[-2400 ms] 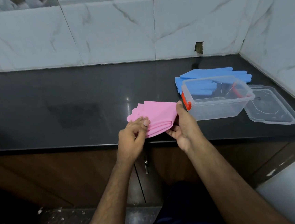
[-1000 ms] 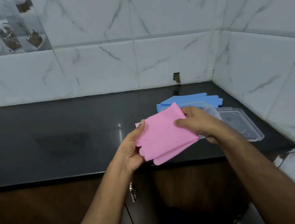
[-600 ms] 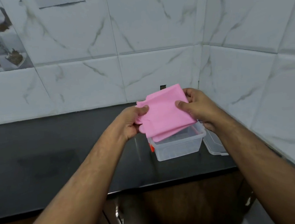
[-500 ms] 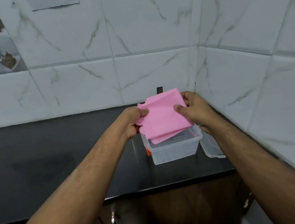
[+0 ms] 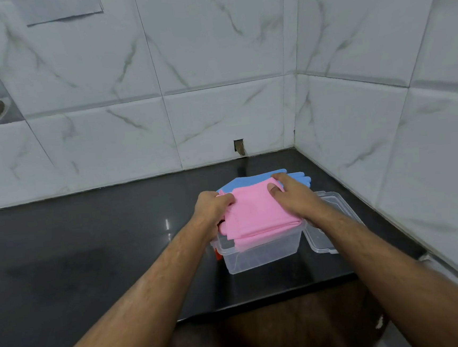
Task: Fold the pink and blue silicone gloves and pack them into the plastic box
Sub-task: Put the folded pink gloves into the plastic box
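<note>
**Pink gloves going into the box**

Below my hands sits the clear rectangular plastic box (image 5: pixel 259 253) on the black worktop (image 5: pixel 89 241). My left hand (image 5: pixel 213 202) and right hand (image 5: pixel 290 195) each grip an end of the folded pink silicone gloves (image 5: pixel 256 215), resting across its rim. They look soft and floppy, so I'd hold both ends. Beyond lie the flat blue silicone gloves (image 5: pixel 250 181).

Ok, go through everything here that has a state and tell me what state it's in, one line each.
pink gloves: folded, held over the box mouth, lower edge just inside.
plastic box: open, upright on the counter.
lid: off, lying right of the box.
blue gloves: lying flat behind the box; mostly hidden.
left hand: grips the pink gloves' left edge.
right hand: grips their right edge.
</note>
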The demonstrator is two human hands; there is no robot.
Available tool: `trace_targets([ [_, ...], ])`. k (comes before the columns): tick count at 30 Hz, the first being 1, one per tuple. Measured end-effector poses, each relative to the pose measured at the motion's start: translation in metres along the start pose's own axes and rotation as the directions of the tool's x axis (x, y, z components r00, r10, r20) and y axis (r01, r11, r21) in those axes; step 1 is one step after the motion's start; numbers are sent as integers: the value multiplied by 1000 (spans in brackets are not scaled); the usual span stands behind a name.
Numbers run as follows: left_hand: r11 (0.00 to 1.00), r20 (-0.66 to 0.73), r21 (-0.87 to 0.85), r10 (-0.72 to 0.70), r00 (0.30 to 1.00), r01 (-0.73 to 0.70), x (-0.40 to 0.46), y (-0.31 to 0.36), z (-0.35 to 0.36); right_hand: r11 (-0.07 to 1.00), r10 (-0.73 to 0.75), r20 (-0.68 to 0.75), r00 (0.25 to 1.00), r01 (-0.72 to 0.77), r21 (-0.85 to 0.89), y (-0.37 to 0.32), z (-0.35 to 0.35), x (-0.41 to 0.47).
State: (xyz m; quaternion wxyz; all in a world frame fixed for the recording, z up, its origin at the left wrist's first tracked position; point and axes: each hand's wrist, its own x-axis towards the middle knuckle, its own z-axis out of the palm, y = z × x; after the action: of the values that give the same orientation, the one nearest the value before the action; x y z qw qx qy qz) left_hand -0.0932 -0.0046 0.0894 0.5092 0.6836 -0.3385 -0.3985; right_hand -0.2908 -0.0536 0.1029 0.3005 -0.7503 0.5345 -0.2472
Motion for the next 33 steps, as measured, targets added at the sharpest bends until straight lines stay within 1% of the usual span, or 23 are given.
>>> trace_targets([
  [2,999,0,33,38,999,-38,-1,-2,0,1000,5,-32,999,-4,15,3,3,3],
  [7,996,-34,69,59,998,-57,1,-6,0,1000,-8,-133,991,5,-25,5,14,7],
  [10,995,-55,55,92,994,-89,2,-12,0,994,-24,-115,993,12,-108,4,16,8],
  [12,991,-76,60,123,989,-119,1,-14,-1,992,-11,-100,995,-1,-123,4,16,9],
  [17,986,-86,42,162,983,-159,-2,-18,-1,991,-46,-154,987,25,-134,9,20,7],
  [19,989,-93,23,151,984,-149,-4,-17,-2,990,-36,-157,987,14,-142,7,23,7],
  [23,998,-21,-3,65,998,-65,-5,-14,-8,979,-87,-180,980,51,-198,9,31,8],
  [26,999,-29,32,42,999,-41,-5,-15,-11,971,-102,-189,977,56,-232,10,36,7],
  [30,987,-96,143,92,991,-78,-6,-18,-10,961,-102,-206,973,43,-272,6,39,3],
  [33,974,-76,207,107,991,-89,-6,-17,-9,953,-100,-218,971,30,-302,4,41,1],
])
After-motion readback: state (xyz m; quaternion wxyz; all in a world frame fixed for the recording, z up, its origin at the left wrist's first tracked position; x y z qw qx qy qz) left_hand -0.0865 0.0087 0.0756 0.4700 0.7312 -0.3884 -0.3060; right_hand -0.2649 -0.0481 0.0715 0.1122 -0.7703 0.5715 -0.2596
